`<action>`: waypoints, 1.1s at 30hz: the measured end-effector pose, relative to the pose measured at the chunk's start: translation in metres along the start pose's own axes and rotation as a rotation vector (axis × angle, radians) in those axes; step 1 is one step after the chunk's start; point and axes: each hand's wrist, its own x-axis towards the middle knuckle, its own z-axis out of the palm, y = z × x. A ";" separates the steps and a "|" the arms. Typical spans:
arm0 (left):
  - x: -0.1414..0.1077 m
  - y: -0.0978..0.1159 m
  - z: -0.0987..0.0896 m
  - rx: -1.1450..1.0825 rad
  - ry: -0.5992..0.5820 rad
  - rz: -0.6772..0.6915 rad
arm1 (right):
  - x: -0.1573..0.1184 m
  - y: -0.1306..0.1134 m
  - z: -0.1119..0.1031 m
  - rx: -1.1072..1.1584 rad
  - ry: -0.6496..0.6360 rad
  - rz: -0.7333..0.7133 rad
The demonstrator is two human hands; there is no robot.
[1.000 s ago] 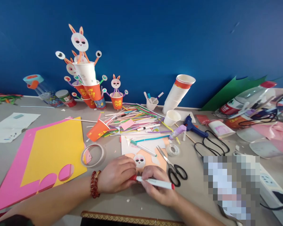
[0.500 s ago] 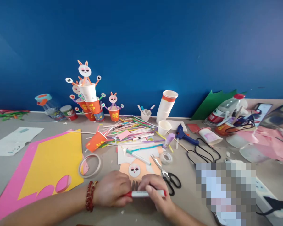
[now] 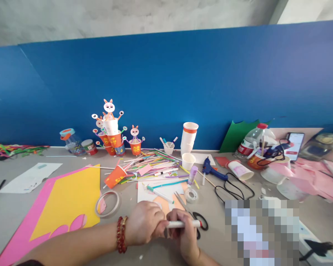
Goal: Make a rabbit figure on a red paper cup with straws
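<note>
Marker [image 3: 183,224] gripped by curled fingers of right hand [image 3: 185,231]; left hand [image 3: 146,223], closed, at its other end, grip unclear.

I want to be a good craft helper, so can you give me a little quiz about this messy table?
1. True or false: the orange cup near the colored sticks is tipped over.
2. Which is closest to the scissors?
A) the big bottle
B) the small tape roll
C) the green paper
3. Fill in the blank: the right hand is holding a white ____.

Key: 1 true; 2 B; 3 pen.
</note>
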 end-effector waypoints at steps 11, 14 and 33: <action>0.040 -0.025 0.027 0.054 0.018 -0.028 | 0.029 -0.009 -0.006 0.171 0.224 0.123; 0.049 -0.060 0.019 0.092 0.039 -0.102 | 0.031 -0.013 -0.003 0.014 0.101 0.098; -0.040 -0.037 -0.003 0.020 -0.172 -0.342 | 0.046 -0.018 -0.017 -0.535 -0.150 -0.086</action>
